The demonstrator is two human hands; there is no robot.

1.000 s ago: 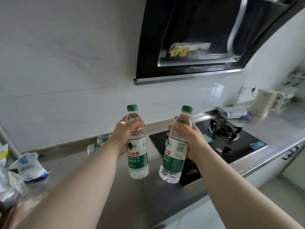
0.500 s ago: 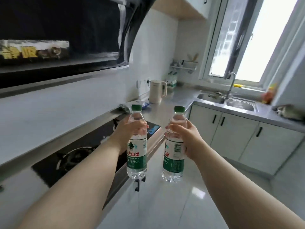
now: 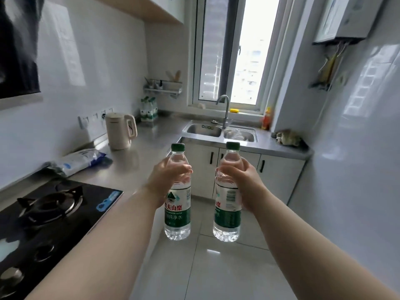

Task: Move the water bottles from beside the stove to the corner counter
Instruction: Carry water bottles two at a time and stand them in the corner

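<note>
At far left we see the stove, its burner grate raised above the glass. Past it a blue-and-white plastic pack lies flat, and a cream kettle stands just beyond. Further back, the corner counter already carries a cluster of green-labelled bottles. They are small and blurred, so we cannot count them.

The left hand is wrapped round the shoulder of the left bottle, which hangs upright in the air above the floor. Just beside it and not touching, the right bottle hangs upright too, with the right hand curled round its upper part.

Both grips sit high, above the labels, so we judge the heavy lower bodies could swing and slip through the fingers if the arms jerk. On the way in, the left bottle could clip the kettle. At the corner, setting two down at once could topple the standing cluster, and anything knocked rightward may roll into the sink.
</note>
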